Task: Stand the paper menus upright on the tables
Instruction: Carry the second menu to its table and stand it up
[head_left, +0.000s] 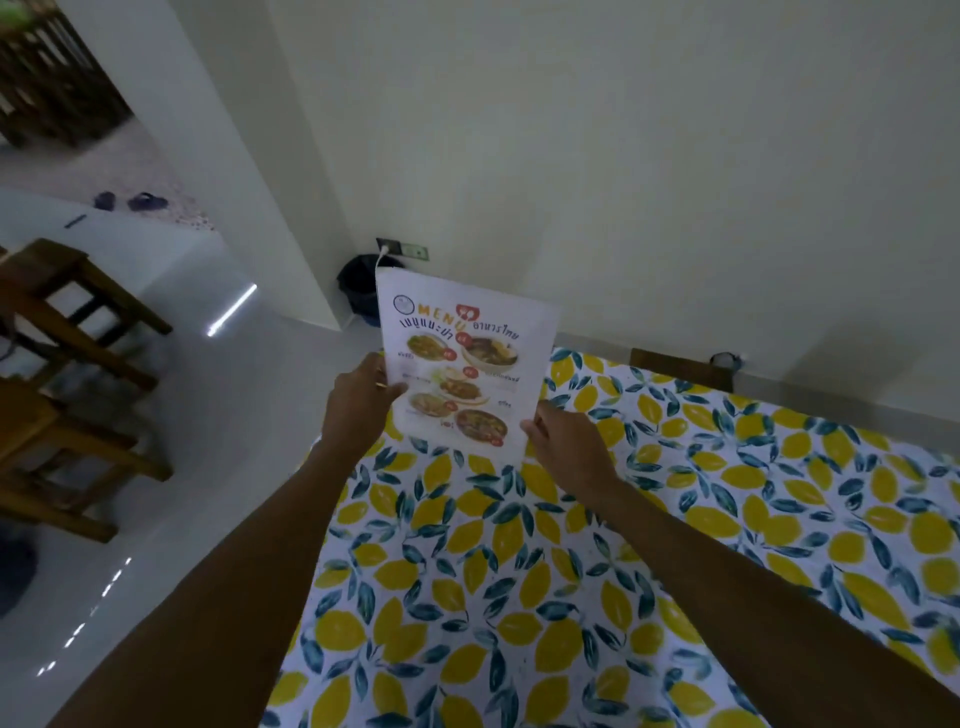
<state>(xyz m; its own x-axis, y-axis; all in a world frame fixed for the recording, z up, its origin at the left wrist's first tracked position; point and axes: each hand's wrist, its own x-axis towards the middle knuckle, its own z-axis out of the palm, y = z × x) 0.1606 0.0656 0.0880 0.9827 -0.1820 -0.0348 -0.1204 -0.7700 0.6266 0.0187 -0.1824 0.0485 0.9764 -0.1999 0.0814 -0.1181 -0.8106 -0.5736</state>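
Paper menu (462, 364) is standing upright at the lemon-print tablecloth (675, 519) edge; left hand (358, 400) is pinching its left edge; right hand (566, 441) is gripping its lower right corner.

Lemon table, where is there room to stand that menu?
The lemon tablecloth shows nothing lying on it: bare between the two arms, and bare to the right toward the chair back by the wall. Only the near-left corner is busy, where left hand and right hand hold the menu.
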